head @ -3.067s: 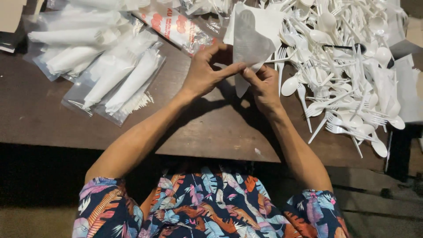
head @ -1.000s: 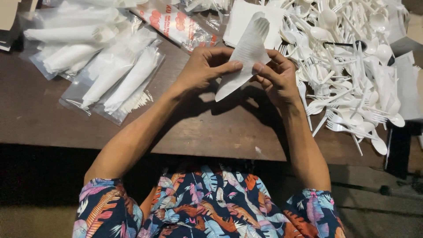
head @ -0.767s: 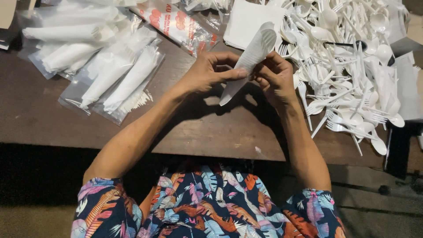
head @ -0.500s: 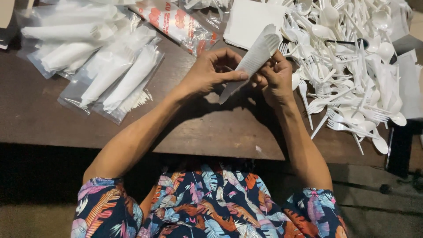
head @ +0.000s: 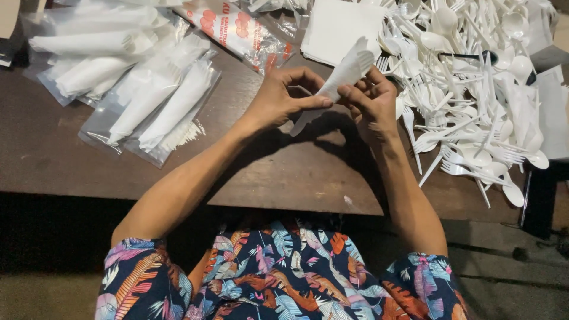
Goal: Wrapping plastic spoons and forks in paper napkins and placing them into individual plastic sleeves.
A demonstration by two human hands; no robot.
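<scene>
Both bare forearms reach up from the lower frame and converge near upper centre. The left hand point(head: 278, 101) is turned palm-right, thumb and forefinger pinched together, remaining fingers arched above. The right hand point(head: 370, 104) faces it just beside, fingers curled inward, fingertips pressed close to the left's. Both wrists are bent slightly, elbows spread wide apart.

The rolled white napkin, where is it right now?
In the head view, the rolled white napkin is held above the brown table between the left hand and right hand, beside the spoon-and-fork pile.
</scene>
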